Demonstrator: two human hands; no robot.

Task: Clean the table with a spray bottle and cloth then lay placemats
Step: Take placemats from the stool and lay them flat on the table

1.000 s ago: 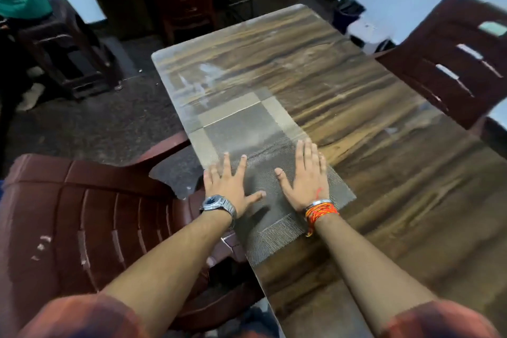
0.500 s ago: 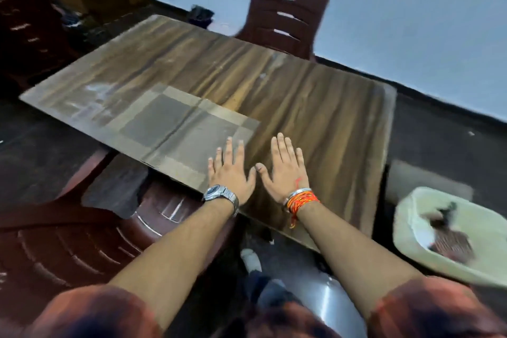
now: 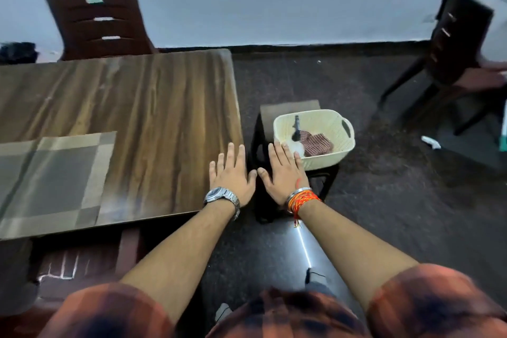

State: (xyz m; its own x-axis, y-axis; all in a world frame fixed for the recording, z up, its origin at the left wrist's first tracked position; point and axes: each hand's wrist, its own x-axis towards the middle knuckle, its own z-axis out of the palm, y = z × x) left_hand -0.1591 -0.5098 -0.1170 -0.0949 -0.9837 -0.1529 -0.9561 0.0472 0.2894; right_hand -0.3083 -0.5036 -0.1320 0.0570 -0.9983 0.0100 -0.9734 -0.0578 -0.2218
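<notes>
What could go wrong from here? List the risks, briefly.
1. The basket sits on a small stool, seemingly overhanging its right side; the right hand reaching in could tip it.
2. The placemat lies along the table's near edge; brushing past might drag it off.

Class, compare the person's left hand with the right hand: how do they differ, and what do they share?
The left hand has a metal watch at its wrist; the right hand has orange threads and a bangle. The left hand is over the table corner; the right hand is past the table edge, over the stool, fingertips by the basket. Both are open, palms down, holding nothing.
</notes>
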